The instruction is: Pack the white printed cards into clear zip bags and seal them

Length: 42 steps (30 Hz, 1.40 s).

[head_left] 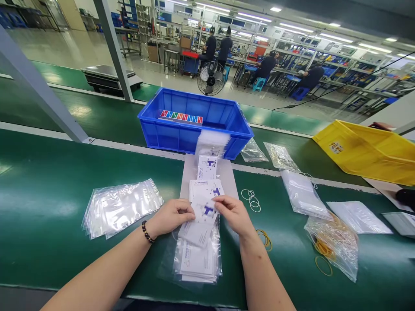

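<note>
- Packet (198, 224): held on my side of the bin (171, 137), over the pile (197, 261).
- Risk: film looks slick; if either pinch loosens, packet could slide down and be lost among its likes.
- Risk: tugging the two edges unevenly might crease the printed paper inside or stretch the film.
- Risk: a wrist dropped too low could skew the pile; layers probably slip easily on each other.
- Risk: left forearm swinging out would likely drag the clear bags (125, 209), which fan out on the tabletop (58, 255), nearer me than the bin and left of it.
- Left hand (173, 216): thumb and forefinger pinching the packet's left edge, other fingers curled under, bracelet (148, 232) at the wrist.
- Right hand (231, 211): fingertips pinched on the upper right corner, back of hand up.
- Hands apart; forearms converge toward the bin.
</note>
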Motion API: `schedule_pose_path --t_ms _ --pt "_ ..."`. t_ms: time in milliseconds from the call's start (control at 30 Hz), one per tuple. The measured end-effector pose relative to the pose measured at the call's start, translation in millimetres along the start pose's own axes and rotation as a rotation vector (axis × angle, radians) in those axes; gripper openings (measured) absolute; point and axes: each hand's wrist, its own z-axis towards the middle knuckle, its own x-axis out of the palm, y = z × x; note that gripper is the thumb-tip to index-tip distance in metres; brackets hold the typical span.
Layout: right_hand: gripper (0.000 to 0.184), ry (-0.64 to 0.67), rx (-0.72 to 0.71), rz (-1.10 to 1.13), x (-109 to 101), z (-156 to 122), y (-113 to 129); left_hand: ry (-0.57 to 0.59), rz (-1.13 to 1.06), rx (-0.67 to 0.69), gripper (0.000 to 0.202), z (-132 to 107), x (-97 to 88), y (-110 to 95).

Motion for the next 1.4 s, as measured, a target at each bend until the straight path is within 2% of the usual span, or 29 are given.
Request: schedule_pose_path --t_ms 100,133,200,233,333,400,500,600,767,1000,1133,1233,1300,1400 --pt "0.012 0.352 -0.044 -0.101 3.6 -2.6 5.5 -0.102 -0.093 0.030 0.017 0.2 6.7 0.6" --pt "0.012 0.415 -0.035 -0.105 5.0 -3.3 6.4 -0.123 -0.120 0.037 0.017 0.3 8.3 0.5" --pt "0.013 0.440 0.012 -0.081 7.5 -4.5 6.6 -0.124 -0.191 0.006 0.016 0.4 9.6 0.1" --pt "0.013 0.412 0.035 -0.061 8.5 -4.9 6.0 -0.113 -0.238 -0.037 0.016 0.4 9.4 0.1" --pt "0.011 0.271 0.087 0.003 10.7 -5.9 4.2 -0.069 -0.376 -0.202 0.034 0.5 7.1 0.9" --pt "0.018 0.211 0.111 0.046 12.1 -6.2 4.3 -0.058 -0.371 -0.251 0.027 0.5 5.9 1.4" --pt "0.024 0.181 0.161 0.074 14.7 -5.8 6.1 -0.076 -0.270 -0.230 0.020 0.5 6.1 0.4" --pt "0.013 0.163 0.176 0.063 18.1 -4.6 6.8 -0.104 -0.218 -0.199 0.019 0.3 7.6 -2.5" --pt "0.013 0.102 0.083 -0.087 22.8 -3.1 6.7 -0.105 -0.207 -0.185 0.017 0.3 9.6 -6.2" --pt "0.015 0.158 -0.008 -0.243 29.4 -5.1 11.3 -0.090 -0.192 -0.151 0.013 2.7 19.2 -6.6" --pt "0.017 0.152 -0.106 -0.294 23.6 -5.3 12.1 -0.092 0.035 -0.083 0.014 -2.0 15.2 -14.2" --pt "0.012 0.030 -0.194 -0.342 17.7 -3.6 8.9 -0.176 0.324 -0.046 0.023 -11.8 -1.9 -21.3" --pt "0.011 -0.126 -0.227 -0.368 16.2 -3.0 5.2 -0.227 0.522 -0.109 0.026 -19.7 -19.4 -21.3" --pt "0.013 -0.288 -0.230 -0.389 18.2 -4.0 0.1 -0.252 0.785 -0.322 0.035 -30.0 -47.4 -10.6"
